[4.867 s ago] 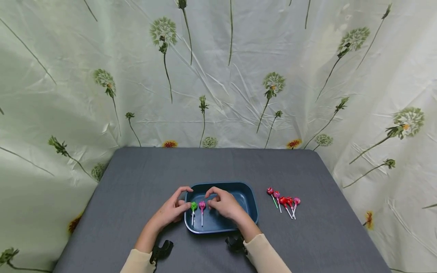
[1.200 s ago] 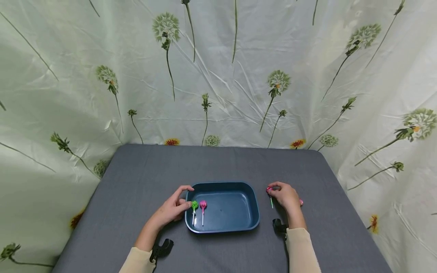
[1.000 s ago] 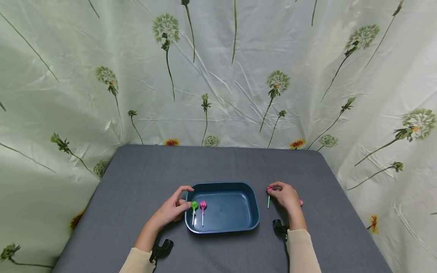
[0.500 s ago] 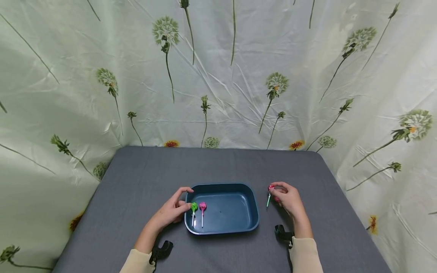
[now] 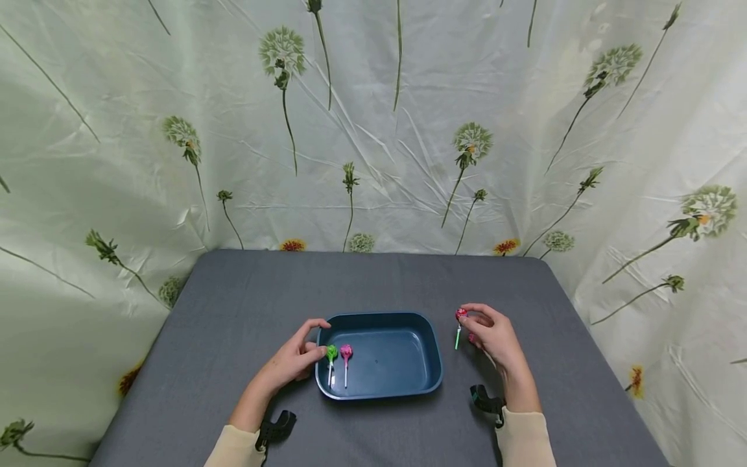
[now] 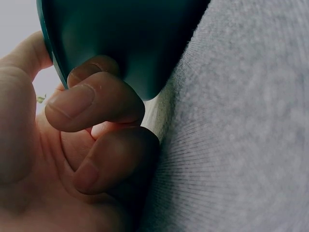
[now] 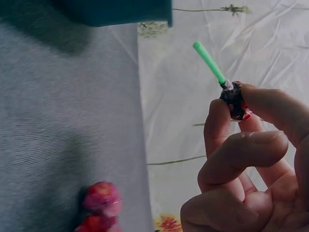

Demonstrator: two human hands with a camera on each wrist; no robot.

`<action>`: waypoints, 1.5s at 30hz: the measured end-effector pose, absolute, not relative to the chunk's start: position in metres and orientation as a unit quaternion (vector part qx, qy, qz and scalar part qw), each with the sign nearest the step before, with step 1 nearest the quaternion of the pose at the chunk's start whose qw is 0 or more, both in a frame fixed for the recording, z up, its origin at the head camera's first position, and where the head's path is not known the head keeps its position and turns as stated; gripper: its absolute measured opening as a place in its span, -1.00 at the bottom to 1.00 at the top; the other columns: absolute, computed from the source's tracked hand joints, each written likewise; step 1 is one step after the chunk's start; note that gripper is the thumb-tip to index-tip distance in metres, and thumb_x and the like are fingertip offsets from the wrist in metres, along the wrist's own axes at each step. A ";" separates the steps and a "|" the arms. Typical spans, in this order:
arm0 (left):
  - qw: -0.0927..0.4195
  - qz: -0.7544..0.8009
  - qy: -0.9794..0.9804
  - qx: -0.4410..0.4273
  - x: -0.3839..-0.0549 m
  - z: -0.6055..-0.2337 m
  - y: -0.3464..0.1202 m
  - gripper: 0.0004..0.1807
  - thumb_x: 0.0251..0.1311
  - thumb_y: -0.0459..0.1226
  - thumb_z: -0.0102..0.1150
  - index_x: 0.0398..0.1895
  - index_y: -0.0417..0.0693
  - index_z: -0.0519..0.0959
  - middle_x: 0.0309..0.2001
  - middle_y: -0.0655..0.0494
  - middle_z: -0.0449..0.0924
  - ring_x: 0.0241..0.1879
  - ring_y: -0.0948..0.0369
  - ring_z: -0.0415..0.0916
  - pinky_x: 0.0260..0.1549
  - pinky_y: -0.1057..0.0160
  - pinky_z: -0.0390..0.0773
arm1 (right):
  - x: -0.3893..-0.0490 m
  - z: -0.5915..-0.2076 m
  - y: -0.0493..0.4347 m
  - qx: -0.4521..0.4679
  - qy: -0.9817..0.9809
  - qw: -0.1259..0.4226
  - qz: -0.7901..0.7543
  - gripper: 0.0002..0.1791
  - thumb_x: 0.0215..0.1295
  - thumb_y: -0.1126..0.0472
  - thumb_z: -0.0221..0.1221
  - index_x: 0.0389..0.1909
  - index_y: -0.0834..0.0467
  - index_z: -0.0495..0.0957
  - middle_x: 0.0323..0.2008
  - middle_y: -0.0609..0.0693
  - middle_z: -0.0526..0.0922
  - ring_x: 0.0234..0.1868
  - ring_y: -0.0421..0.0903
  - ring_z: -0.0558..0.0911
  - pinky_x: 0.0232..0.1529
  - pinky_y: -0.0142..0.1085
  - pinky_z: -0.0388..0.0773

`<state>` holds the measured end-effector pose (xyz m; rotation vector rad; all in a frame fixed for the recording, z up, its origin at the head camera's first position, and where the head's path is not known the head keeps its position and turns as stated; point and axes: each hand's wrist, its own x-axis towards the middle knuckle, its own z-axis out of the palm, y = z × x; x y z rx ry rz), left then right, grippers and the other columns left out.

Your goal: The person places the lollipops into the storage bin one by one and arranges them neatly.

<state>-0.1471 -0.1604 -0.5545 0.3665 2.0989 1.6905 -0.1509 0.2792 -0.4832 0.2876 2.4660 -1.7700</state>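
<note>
My right hand [image 5: 496, 338] pinches a red-wrapped lollipop [image 5: 460, 314] by its candy end between thumb and fingertips. It is raised off the table to the right of the blue tray [image 5: 391, 370], and its green stick [image 7: 209, 63] points away from the fingers. My left hand [image 5: 293, 358] grips the tray's left end, thumb at the rim and some fingers curled against the outer wall. Inside, at the left, a green lollipop [image 5: 331, 353] and a pink lollipop [image 5: 346, 352] lie side by side, sticks toward me.
More red and pink lollipops [image 7: 103, 199] lie on the grey cloth under my right hand, mostly hidden in the head view. The grey table [image 5: 373, 279] ends at a flowered curtain [image 5: 373, 130] behind and on both sides. Each wrist carries a black camera mount [image 5: 279, 428].
From the tray my right hand went to the lollipops on the right, took the red one with the green stick, and lifted it. My left hand stays on the tray.
</note>
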 end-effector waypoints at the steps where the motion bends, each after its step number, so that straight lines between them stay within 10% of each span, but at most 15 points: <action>1: 0.209 0.608 0.754 0.132 -0.147 -0.555 -0.160 -0.46 0.56 -0.16 0.13 0.48 0.07 0.21 -0.55 0.18 0.36 -0.69 0.30 0.23 -0.64 0.37 0.34 | -0.151 -0.481 0.278 0.090 0.807 0.045 -0.582 -0.57 0.45 0.08 0.36 0.23 0.16 0.60 -0.38 -0.07 0.69 -0.61 -0.21 0.40 -0.53 -0.32 0.40; 45: 0.208 0.605 0.756 0.137 -0.148 -0.555 -0.160 -0.46 0.56 -0.18 0.12 0.48 0.04 0.20 -0.56 0.17 0.36 -0.70 0.31 0.24 -0.64 0.37 0.34 | -0.145 -0.467 0.203 0.024 0.774 0.079 -0.627 -0.57 0.45 0.20 0.34 0.26 0.22 0.58 -0.25 -0.07 0.65 -0.58 -0.19 0.37 -0.48 -0.35 0.39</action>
